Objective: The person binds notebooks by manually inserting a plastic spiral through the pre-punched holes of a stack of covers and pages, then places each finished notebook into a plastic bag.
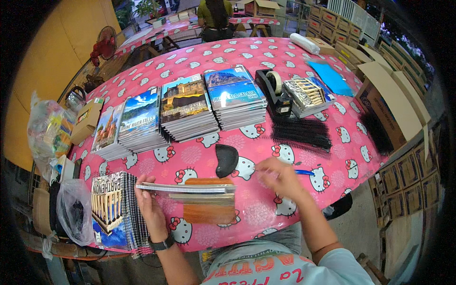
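Note:
My left hand (153, 209), with a dark watch on its wrist, grips a notebook (190, 188) by its left end. The notebook is turned edge-on, so its white pages show and its cover does not. It is above a brown wooden board (209, 214) on the table. My right hand (280, 179) hovers to the right of the notebook, its fingers bent and smeared by motion. Beside it lies a blue pen-like tool (304, 172). A black half-round piece (226, 160) rests beyond the board. Black spiral binding coils (301, 135) lie in a heap farther off.
Several notebook stacks (187, 107) stand across the table, with spiral-bound ones (111, 209) at my left. A tape dispenser (275, 92), blue sheets (330, 78) and an open carton (387, 104) are at right. Plastic bags (76, 209) hang at left. A person (214, 19) stands beyond.

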Motion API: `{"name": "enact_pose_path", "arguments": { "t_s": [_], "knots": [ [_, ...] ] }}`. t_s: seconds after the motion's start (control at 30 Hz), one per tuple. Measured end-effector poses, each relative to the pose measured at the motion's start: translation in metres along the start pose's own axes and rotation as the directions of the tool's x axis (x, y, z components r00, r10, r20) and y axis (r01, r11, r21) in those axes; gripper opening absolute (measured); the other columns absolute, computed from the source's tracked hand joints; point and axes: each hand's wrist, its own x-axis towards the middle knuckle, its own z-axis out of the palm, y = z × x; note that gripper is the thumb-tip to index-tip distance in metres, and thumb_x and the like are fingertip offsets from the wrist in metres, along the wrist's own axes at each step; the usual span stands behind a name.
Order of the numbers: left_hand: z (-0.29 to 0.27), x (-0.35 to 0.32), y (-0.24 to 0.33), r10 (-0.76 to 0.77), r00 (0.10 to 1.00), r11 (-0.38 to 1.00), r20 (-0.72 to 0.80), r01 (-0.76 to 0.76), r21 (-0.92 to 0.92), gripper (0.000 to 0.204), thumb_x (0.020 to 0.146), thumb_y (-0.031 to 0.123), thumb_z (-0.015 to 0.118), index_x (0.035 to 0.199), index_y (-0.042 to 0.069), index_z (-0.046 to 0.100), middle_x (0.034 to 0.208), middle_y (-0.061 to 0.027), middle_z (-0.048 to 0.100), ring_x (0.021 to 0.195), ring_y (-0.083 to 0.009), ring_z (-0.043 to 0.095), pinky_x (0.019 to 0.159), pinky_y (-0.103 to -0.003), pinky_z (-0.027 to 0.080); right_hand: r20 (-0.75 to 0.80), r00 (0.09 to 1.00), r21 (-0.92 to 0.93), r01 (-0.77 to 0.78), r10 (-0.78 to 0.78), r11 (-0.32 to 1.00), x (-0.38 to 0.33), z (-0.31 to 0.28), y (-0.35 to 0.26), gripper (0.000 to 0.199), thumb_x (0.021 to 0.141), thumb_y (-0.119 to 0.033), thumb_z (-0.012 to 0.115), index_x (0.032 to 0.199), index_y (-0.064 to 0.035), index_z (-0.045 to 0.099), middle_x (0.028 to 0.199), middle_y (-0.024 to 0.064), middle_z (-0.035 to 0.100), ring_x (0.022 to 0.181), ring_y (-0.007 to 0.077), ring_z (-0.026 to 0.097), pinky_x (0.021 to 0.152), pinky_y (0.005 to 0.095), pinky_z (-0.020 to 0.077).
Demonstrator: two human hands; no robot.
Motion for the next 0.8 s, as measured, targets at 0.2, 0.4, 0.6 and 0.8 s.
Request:
{"name": "enact_pose_path", "arguments": {
  "t_s": [0.2,0.4,0.6,0.8],
  "knots": [
    [0.050,0.007,-0.006,-0.158,0.977,0.986,-0.145,0.148,-0.077,0.027,0.093,0.032,0.050,0.099,0.006,0.053,0.095,-0.0067,0.058,0.085,-0.0145,0.054,0.076,-0.027,0.041,-0.276,0.954,-0.657,-0.274,0.114,0.703,0.013,-0.069,0.098,0.030,0.072,-0.018,0.069,0.098,-0.0057,0.062,0.092,0.0122,0.061,0.090,0.0294,0.057,0.076,0.0425,0.0457],
    [0.062,0.007,0.002,-0.052,0.966,0.997,-0.252,0.063,0.038,0.026,0.091,0.018,0.051,0.113,0.002,0.051,0.108,-0.0122,0.055,0.099,-0.0166,0.051,0.084,-0.028,0.042,-0.116,0.986,-0.728,-0.166,0.120,0.665,0.011,-0.057,0.104,0.022,0.072,-0.018,0.068,0.090,-0.0070,0.061,0.089,0.0104,0.058,0.093,0.0304,0.052,0.078,0.0426,0.0427],
    [0.096,-0.021,0.024,0.605,0.788,0.395,0.117,-0.425,0.815,0.059,0.088,0.040,0.054,0.129,-0.001,0.044,0.133,-0.0166,0.043,0.126,-0.0265,0.036,0.108,-0.050,0.012,-0.249,0.968,-0.523,-0.138,0.003,0.841,0.015,-0.069,0.084,0.016,0.074,-0.013,0.067,0.085,-0.0033,0.062,0.085,0.0120,0.061,0.085,0.0310,0.056,0.074,0.0388,0.0459],
    [0.146,-0.050,0.026,0.089,0.837,0.397,0.541,-0.528,0.751,0.055,0.067,0.040,0.073,0.113,0.013,0.058,0.100,-0.0041,0.055,0.107,-0.0236,0.049,0.101,-0.064,-0.004,-0.273,0.943,-0.456,-0.300,0.189,0.838,0.021,-0.088,0.058,0.015,0.076,-0.011,0.066,0.089,-0.0033,0.062,0.088,0.0140,0.063,0.083,0.0310,0.060,0.072,0.0370,0.0470]
  ]
}}
